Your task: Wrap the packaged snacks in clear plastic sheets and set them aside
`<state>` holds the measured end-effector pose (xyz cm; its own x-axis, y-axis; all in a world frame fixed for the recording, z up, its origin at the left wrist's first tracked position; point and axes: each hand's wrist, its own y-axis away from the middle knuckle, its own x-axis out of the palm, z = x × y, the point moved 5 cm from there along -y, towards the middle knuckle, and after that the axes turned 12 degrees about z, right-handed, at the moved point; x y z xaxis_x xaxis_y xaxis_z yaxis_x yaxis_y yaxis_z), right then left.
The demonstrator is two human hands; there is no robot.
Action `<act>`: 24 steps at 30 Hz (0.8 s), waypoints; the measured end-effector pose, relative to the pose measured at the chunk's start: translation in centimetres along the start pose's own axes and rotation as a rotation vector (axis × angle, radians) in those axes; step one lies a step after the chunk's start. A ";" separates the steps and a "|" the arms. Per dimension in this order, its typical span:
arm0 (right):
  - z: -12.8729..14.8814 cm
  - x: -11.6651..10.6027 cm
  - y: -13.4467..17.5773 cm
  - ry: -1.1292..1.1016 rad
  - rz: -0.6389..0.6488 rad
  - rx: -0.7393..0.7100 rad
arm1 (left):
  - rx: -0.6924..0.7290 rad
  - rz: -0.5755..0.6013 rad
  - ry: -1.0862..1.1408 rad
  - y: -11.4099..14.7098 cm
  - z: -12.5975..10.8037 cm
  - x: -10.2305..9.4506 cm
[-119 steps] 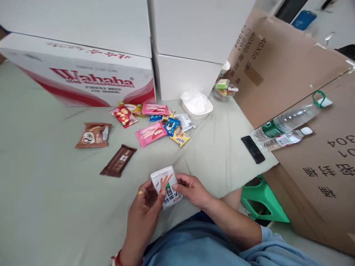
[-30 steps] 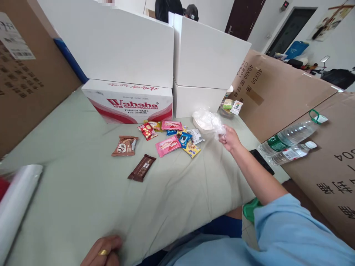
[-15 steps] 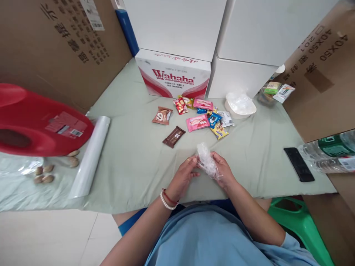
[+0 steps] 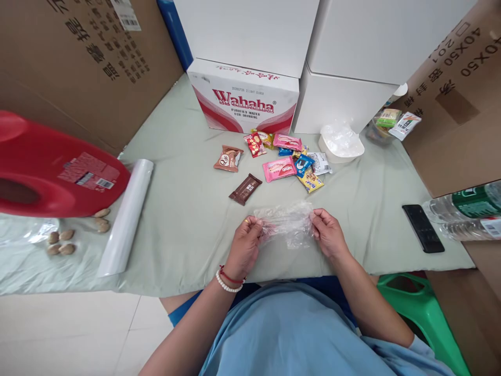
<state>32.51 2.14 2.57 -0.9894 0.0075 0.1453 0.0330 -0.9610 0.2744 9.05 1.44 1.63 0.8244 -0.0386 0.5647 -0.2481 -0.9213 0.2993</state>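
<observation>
A crumpled clear plastic bag (image 4: 288, 223) is stretched sideways between my two hands, low over the table. My left hand (image 4: 246, 243) pinches its left edge between thumb and fingers. At the opposite edge, my right hand (image 4: 327, 233) grips the plastic the same way. Just beyond lies a dark brown snack packet (image 4: 246, 189), with a lighter brown packet (image 4: 228, 158) behind it. Pink wafer packets (image 4: 279, 168), a blue packet (image 4: 303, 165), a yellow packet (image 4: 311, 180) and a red packet (image 4: 255, 144) form a loose heap beyond the bag.
A white bowl (image 4: 332, 152) lined with plastic stands by the white boxes and the Wahaha carton (image 4: 245, 99). At left are a red jug (image 4: 58, 167), a white roll (image 4: 127, 219) and several nuts (image 4: 67, 249). A phone (image 4: 422, 228) and bottles (image 4: 469, 206) lie at right.
My hands have moved apart, the left one leftward and the right one rightward. The plastic bag, bunched and upright before, is now spread wide between them.
</observation>
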 end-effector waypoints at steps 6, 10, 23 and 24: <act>-0.5 -0.9 0.6 0.085 -0.020 -0.011 | 0.042 -0.098 -0.160 0.1 -0.2 -0.7; -0.4 -2.2 0.9 -0.060 -0.192 -0.040 | 0.104 -0.169 -0.294 0.2 -0.1 -1.3; 4.4 0.3 3.2 0.943 0.115 -0.532 | 0.119 -0.168 -0.455 0.5 0.1 -1.0; 4.0 1.8 3.3 1.042 0.254 -0.552 | 0.117 -0.162 -0.459 0.5 0.2 -0.8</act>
<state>31.43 0.11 7.51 -0.6113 -0.1812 -0.7704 0.4296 -0.8935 -0.1308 8.33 0.89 1.19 0.9930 -0.0335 0.1132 -0.0613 -0.9657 0.2524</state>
